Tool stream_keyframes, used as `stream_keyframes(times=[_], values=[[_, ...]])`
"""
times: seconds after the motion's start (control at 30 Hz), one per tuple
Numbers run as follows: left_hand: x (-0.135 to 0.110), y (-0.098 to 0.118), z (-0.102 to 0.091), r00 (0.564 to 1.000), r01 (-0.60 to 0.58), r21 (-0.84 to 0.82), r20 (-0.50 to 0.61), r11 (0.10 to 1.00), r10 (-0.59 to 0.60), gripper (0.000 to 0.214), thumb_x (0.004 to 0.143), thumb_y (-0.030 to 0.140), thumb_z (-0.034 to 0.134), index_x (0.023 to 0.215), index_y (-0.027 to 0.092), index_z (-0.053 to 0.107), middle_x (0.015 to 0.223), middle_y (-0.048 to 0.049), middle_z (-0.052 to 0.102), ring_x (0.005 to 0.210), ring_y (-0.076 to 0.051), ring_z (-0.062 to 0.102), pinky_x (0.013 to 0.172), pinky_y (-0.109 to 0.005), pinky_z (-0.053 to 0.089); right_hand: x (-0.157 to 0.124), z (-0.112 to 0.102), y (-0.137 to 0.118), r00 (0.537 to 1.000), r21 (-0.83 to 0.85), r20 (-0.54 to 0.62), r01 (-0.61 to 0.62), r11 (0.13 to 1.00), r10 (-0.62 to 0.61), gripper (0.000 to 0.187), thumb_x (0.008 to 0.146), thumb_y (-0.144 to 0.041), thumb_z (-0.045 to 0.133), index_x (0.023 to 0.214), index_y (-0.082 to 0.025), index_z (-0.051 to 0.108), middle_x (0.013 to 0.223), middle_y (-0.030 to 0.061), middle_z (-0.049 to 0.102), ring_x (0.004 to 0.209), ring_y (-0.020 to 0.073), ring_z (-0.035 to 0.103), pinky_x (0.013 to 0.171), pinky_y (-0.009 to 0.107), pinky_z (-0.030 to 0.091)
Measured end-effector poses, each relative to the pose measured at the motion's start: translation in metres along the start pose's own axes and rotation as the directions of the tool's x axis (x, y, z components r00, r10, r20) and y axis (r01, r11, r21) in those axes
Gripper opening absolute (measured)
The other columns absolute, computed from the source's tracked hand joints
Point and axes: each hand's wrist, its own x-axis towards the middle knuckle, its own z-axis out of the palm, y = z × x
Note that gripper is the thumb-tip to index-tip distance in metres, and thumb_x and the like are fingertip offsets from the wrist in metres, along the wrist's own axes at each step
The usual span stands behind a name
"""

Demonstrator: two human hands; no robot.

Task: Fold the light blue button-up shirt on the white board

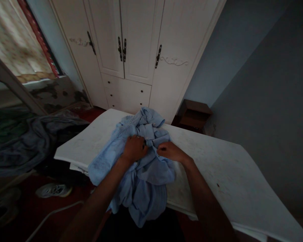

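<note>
A crumpled light blue button-up shirt [151,171] lies on a white table [204,161], its lower part hanging over the near edge. My left hand [135,148] is closed on the shirt near the button front, fingers curled into the cloth. My right hand [170,151] pinches the edge of the shirt's front a little to the right. The collar end points toward the far side of the table. Folds and fingers hide the exact spot where each hand grips.
Beyond the table stands a white wardrobe [136,43] with dark handles. A brown box-like cabinet [195,112] sits on the floor by the wall. Grey clothes [40,141] are heaped at the left. A shoe [54,190] and a pale cable [57,211] lie on the red floor.
</note>
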Motion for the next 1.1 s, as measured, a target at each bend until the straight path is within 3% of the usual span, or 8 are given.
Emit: stream_keyframes(times=[0.13, 0.23, 0.37, 0.47, 0.73, 0.87, 0.93, 1.1], values=[[-0.001, 0.01, -0.009, 0.987, 0.006, 0.02, -0.158, 1.0, -0.003, 0.026, 0.087, 0.034, 0.048, 0.098, 0.014, 0.061, 0.093, -0.0159, 0.065, 0.096, -0.033, 0.056, 0.084, -0.047, 0.04, -0.002, 0.004, -0.002, 0.998, -0.005, -0.004, 0.062, 0.998, -0.062, 0.026, 0.08, -0.024, 0.054, 0.054, -0.018, 0.055, 0.05, -0.0054, 0.044, 0.049, 0.0084, 0.04, 0.046, 0.022, 0.024], [0.012, 0.007, -0.011, 0.983, -0.051, -0.063, -0.177, 0.997, 0.039, 0.036, 0.087, 0.028, 0.049, 0.118, 0.012, 0.057, 0.115, -0.0182, 0.059, 0.107, -0.032, 0.053, 0.089, -0.046, 0.041, -0.002, 0.004, 0.001, 0.997, 0.011, 0.026, 0.077, 0.997, -0.077, 0.028, 0.082, -0.027, 0.056, 0.056, -0.017, 0.059, 0.05, -0.0053, 0.046, 0.048, 0.0082, 0.041, 0.045, 0.022, 0.024], [0.038, -0.013, -0.006, 0.953, -0.29, -0.26, 0.016, 0.921, 0.304, 0.041, 0.077, 0.018, 0.057, 0.118, 0.019, 0.063, 0.119, -0.0132, 0.059, 0.109, -0.026, 0.055, 0.096, -0.039, 0.043, -0.002, 0.001, 0.0, 1.0, 0.015, 0.019, 0.025, 1.0, -0.025, 0.025, 0.083, -0.027, 0.056, 0.06, -0.017, 0.06, 0.054, -0.0044, 0.051, 0.051, 0.009, 0.045, 0.048, 0.021, 0.028], [0.049, -0.028, 0.002, 0.916, -0.328, -0.374, 0.098, 0.868, 0.388, 0.036, 0.073, 0.021, 0.064, 0.108, 0.022, 0.07, 0.111, -0.0096, 0.061, 0.106, -0.024, 0.056, 0.098, -0.037, 0.044, -0.002, 0.002, -0.007, 0.997, 0.039, -0.069, -0.017, 0.999, 0.019, 0.015, 0.081, -0.028, 0.061, 0.069, -0.018, 0.059, 0.06, -0.0041, 0.055, 0.055, 0.0099, 0.048, 0.051, 0.021, 0.032], [0.039, -0.025, 0.022, 0.943, -0.317, -0.379, -0.032, 0.869, 0.33, 0.025, 0.074, 0.023, 0.065, 0.097, 0.021, 0.075, 0.1, -0.011, 0.062, 0.096, -0.025, 0.057, 0.089, -0.039, 0.046, 0.015, 0.03, -0.023, 0.897, -0.162, -0.421, -0.221, 0.962, 0.135, 0.023, 0.084, -0.041, 0.064, 0.087, -0.019, 0.059, 0.077, 0.0029, 0.063, 0.07, 0.0166, 0.056, 0.063, 0.027, 0.037], [0.038, -0.022, 0.025, 0.952, -0.302, -0.416, -0.08, 0.858, 0.296, 0.018, 0.081, 0.026, 0.061, 0.091, 0.023, 0.076, 0.094, -0.0093, 0.063, 0.092, -0.022, 0.057, 0.085, -0.038, 0.046, 0.021, 0.034, -0.018, 0.89, -0.225, -0.433, -0.26, 0.939, 0.143, 0.011, 0.089, -0.027, 0.058, 0.083, -0.019, 0.063, 0.079, 0.0062, 0.067, 0.074, 0.0189, 0.059, 0.069, 0.03, 0.039], [0.037, -0.022, 0.026, 0.954, -0.297, -0.433, -0.104, 0.851, 0.28, 0.016, 0.082, 0.025, 0.061, 0.088, 0.022, 0.076, 0.095, -0.0095, 0.064, 0.093, -0.022, 0.058, 0.086, -0.038, 0.046, 0.022, 0.033, -0.017, 0.9, -0.265, -0.419, -0.251, 0.931, 0.123, 0.015, 0.091, -0.021, 0.052, 0.081, -0.019, 0.064, 0.081, 0.0075, 0.068, 0.076, 0.0195, 0.06, 0.072, 0.031, 0.04], [0.033, -0.019, 0.019, 0.949, -0.313, -0.419, -0.123, 0.852, 0.289, 0.029, 0.087, 0.019, 0.052, 0.111, 0.024, 0.068, 0.127, -0.0102, 0.061, 0.123, -0.027, 0.05, 0.099, -0.047, 0.039, 0.02, 0.025, -0.022, 0.899, -0.248, -0.432, -0.194, 0.949, 0.071, 0.016, 0.092, -0.021, 0.047, 0.086, -0.019, 0.062, 0.086, 0.007, 0.067, 0.081, 0.0204, 0.06, 0.075, 0.032, 0.041]])
